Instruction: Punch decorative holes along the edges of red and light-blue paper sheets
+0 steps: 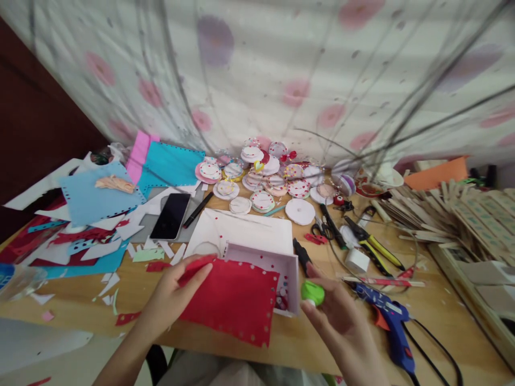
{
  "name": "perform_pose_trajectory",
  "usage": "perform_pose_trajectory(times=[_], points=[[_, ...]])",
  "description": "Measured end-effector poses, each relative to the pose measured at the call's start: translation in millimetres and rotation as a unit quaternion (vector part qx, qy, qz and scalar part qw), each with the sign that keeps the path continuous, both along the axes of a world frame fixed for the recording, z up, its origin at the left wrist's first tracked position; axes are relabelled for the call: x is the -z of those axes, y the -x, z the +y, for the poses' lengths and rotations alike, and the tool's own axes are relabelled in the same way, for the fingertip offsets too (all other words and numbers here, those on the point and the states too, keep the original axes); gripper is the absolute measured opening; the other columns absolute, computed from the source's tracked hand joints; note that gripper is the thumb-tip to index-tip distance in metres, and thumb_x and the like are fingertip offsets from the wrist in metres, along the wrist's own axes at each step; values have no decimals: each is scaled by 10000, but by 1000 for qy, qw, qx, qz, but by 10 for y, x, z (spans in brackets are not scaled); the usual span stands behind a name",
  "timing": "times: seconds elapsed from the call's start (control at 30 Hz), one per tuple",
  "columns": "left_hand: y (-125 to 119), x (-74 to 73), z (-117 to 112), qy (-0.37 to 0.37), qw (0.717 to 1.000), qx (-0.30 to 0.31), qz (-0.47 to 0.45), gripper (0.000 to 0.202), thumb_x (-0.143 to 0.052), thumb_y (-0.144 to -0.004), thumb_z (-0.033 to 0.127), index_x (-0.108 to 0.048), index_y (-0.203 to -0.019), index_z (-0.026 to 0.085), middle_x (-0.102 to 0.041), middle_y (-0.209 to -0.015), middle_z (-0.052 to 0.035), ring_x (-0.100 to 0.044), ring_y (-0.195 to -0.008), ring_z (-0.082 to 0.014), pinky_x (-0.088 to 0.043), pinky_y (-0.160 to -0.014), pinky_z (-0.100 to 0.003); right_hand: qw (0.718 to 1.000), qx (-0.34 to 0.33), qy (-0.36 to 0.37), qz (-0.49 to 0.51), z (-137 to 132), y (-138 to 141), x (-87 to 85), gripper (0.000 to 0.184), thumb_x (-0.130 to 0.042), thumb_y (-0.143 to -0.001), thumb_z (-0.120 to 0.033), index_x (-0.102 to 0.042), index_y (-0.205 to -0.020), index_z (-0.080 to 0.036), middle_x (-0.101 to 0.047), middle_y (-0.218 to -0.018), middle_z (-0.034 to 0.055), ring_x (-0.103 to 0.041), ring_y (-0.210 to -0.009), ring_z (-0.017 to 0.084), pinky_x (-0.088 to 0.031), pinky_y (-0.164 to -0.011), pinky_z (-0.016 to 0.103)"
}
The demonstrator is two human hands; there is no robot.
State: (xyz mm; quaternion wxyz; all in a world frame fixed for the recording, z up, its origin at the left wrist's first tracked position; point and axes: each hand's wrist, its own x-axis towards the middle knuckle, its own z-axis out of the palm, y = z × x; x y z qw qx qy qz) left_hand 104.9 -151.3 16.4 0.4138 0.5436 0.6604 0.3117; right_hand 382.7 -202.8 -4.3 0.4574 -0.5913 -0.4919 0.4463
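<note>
My left hand [179, 287] pinches the upper left edge of a red sheet [233, 300], thumb on top. Punched holes run along the sheet's edges. It hangs partly over an open pale box [287, 262] whose flap [249, 230] lies back on the table; small round bits show in the box's right end. Just right of the box, my right hand [338, 316] holds a small green craft punch [313, 292] between thumb and fingers, apart from the sheet.
A blue glue gun [386, 316] with its cable lies right, near yellow-handled pliers [374, 249] and black scissors [322, 228]. Behind stand several decorated paper discs [262, 201]. A phone [171, 216] and paper scraps [96, 249] lie left; wooden sticks [454, 209] are piled far right.
</note>
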Motion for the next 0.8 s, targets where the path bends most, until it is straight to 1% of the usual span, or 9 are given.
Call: perform_pose_trajectory(times=[0.1,0.17,0.23,0.3,0.37,0.5,0.57,0.67,0.8], points=[[74,28,-85,59,997,-41,-43,362,-628,-767,505,-699,-987,227,-711,-1085,-56,-630,-1047,-281,-516,-874,-351,997,-32,29,57,-105,29,35,277,-663,-778,-438,-606,-978,-253,-562,-1303,115,-531,-1199,292,-526,-878,359],[60,13,-62,70,993,-53,-73,383,-646,-751,513,-701,-986,215,-714,-1079,-63,-635,-1041,-281,-527,-851,-337,995,-43,41,75,-16,77,-9,301,-683,-762,-443,-612,-972,-240,-560,-1305,120,-509,-1221,289,-512,-901,363],[10,-14,53,46,990,-71,-109,404,-664,-740,508,-700,-995,197,-713,-1084,-73,-636,-1045,-279,-520,-868,-336,994,-40,36,93,201,131,-62,346,-714,-730,-449,-606,-968,-223,-559,-1298,130,-501,-1226,286,-495,-919,374],[-46,-25,245,15,981,-106,-162,457,-680,-723,508,-684,-1045,185,-718,-1072,-83,-650,-1022,-278,-531,-851,-345,994,-35,24,102,491,185,-83,361,-707,-726,-470,-594,-950,-211,-648,-1128,117,-558,-1146,269,-490,-909,380],[-76,-8,457,-6,972,-109,-207,512,-680,-723,502,-652,-1120,180,-725,-1050,-91,-664,-998,-273,-538,-837,-353,994,-37,7,104,770,229,-64,403,-699,-725,-478,-580,-987,-196,-666,-1034,97,-616,-1015,240,-484,-896,391],[-6,75,689,-73,979,-115,-149,500,-678,-724,500,-662,-1085,155,-704,-1099,-105,-615,-1089,-283,-497,-908,-365,997,-6,-41,71,999,229,27,458,-691,-718,-490,-563,-1026,-177,-634,-1053,95,-594,-995,223,-468,-890,384],[71,98,655,-80,983,-110,-119,487,-672,-731,504,-663,-1078,163,-705,-1095,-97,-608,-1096,-285,-488,-920,-368,998,10,-61,-4,932,180,94,419,-655,-759,-474,-562,-1033,-170,-620,-1029,95,-592,-936,213,-486,-827,361],[168,81,489,-51,987,-100,-116,466,-643,-754,520,-657,-1093,201,-721,-1062,-69,-653,-1016,-268,-528,-854,-346,985,8,-70,-157,771,96,248,377,-619,-794,-441,-593,-1030,-148,-583,-866,68,-556,-700,176,-486,-642,320],[200,19,276,10,986,-98,-134,460,-632,-774,513,-634,-1128,217,-691,-1144,-68,-639,-1051,-264,-542,-825,-327,973,-8,-83,-217,682,59,432,390,-589,-813,-405,-578,-1103,-144,-544,-898,76,-531,-658,163,-485,-615,322]])
